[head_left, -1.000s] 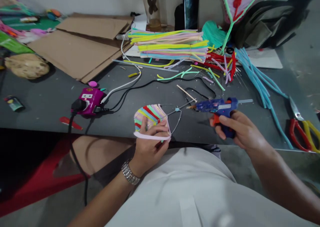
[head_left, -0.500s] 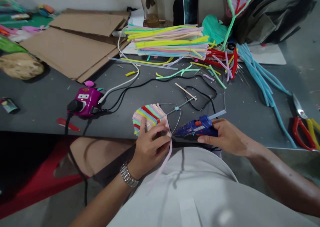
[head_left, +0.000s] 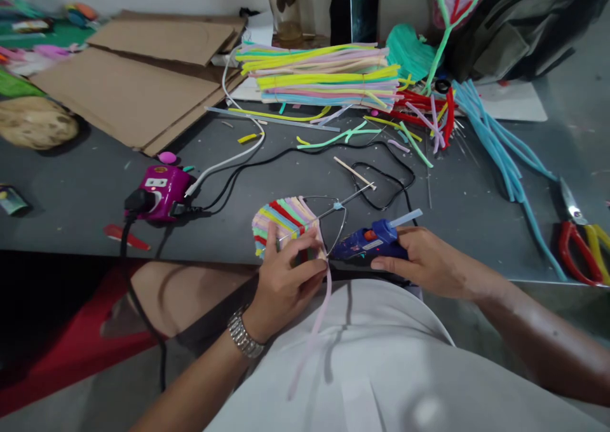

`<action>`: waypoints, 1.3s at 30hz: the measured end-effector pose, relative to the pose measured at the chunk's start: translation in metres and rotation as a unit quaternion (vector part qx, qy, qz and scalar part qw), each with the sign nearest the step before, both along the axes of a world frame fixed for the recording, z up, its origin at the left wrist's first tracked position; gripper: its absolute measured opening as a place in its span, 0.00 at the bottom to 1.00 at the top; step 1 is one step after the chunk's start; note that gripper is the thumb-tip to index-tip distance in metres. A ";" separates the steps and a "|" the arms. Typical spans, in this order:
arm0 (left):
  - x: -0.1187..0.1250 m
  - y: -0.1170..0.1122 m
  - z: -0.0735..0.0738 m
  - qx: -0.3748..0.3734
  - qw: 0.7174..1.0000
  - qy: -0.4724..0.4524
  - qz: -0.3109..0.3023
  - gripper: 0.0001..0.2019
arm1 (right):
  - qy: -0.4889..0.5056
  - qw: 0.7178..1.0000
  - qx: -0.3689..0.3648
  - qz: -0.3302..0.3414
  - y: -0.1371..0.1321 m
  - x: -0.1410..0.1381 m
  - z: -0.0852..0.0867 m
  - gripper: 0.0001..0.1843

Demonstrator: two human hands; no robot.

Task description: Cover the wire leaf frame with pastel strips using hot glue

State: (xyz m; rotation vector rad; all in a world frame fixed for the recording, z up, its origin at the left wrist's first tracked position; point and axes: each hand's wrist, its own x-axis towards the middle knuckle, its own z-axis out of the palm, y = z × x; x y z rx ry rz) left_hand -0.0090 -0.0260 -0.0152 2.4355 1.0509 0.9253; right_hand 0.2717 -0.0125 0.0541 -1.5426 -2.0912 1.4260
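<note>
My left hand (head_left: 291, 274) grips a teardrop-shaped wire frame (head_left: 336, 223) woven with pastel and red striped pipe cleaners (head_left: 284, 223). A pale pink pipe cleaner (head_left: 316, 338) runs from under my left fingers and hangs down over my white shirt. My right hand (head_left: 431, 259) holds a blue hot glue gun (head_left: 372, 241) on its side, with a glue stick at its back end. The gun's nozzle almost touches the wire frame's lower right side. My fingers hide part of the woven area.
A magenta plug-in unit (head_left: 159, 194) and black and white cables (head_left: 295, 152) lie on the dark table (head_left: 86, 222). Bundled pipe cleaners (head_left: 319, 76), cardboard sheets (head_left: 128, 89), loose blue pipe cleaners (head_left: 505, 159) and red-and-yellow-handled scissors (head_left: 579, 248) surround my work.
The glue gun has come down from the right and turned on its side beside the frame. The pink pipe cleaner now hangs downward. Little has shifted in the last half second.
</note>
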 end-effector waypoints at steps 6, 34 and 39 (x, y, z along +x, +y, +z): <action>0.000 0.000 0.000 0.001 1.000 0.005 -0.001 0.07 | -0.013 1.000 0.020 0.011 0.000 -0.001 0.001 0.17; 0.002 0.000 -0.001 0.006 1.000 -0.001 0.006 0.07 | -0.072 0.983 0.156 0.067 0.000 -0.002 0.002 0.26; 0.002 0.000 0.000 0.006 1.000 -0.003 0.004 0.07 | -0.079 0.986 0.134 0.064 -0.002 0.000 0.000 0.26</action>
